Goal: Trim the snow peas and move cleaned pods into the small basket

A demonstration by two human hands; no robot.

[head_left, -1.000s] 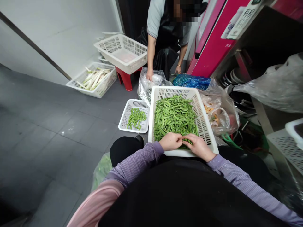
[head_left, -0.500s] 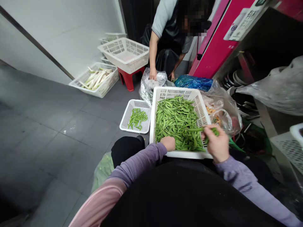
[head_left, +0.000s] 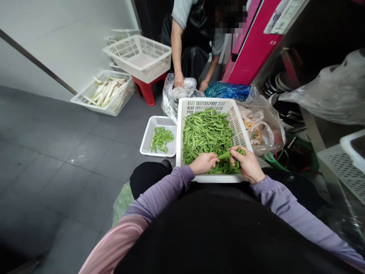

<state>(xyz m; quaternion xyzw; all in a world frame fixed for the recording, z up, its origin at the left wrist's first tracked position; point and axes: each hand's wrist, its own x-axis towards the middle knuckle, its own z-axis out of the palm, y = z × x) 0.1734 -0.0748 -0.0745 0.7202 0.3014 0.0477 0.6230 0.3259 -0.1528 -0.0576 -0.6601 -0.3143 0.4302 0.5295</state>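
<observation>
the right hand (head_left: pixel 248 164) is nearly closed, thumb and fingertips pinching a green pea pod (head_left: pixel 224 155) at one end, with a little more green caught at the fingertips (head_left: pixel 235 150). the pod runs across toward the left hand (head_left: pixel 203 163), whose fingers are loosely curled and reach just to its other end; whether they actually grip it i cannot tell. directly under both hands, the pile of pea pods (head_left: pixel 207 139) fills most of a white slotted plastic crate (head_left: pixel 205 101), whose near edge sits against the person's black apron (head_left: pixel 199 236). the purple sleeves (head_left: pixel 162 190) lead back from the wrists, with a pink sleeve (head_left: pixel 115 243) beneath the left one. just left of the left hand, a smaller white basket (head_left: pixel 158 121) holds a few pods (head_left: pixel 161 139). the work in hand looks like cleaning pods one at a time, and this pod seems mid-trim; the next move appears to call for finishing it, then placing it in one of the baskets. beyond the crate, a co-worker's hands (head_left: pixel 179 80) rest at a clear plastic bag (head_left: pixel 173 97), near a blue bag (head_left: pixel 228 91). farther left of the hands, a white crate of pale stalks (head_left: pixel 107 93) lies on the grey tiled floor (head_left: pixel 71 152), beside a red stool (head_left: pixel 146 91).
</observation>
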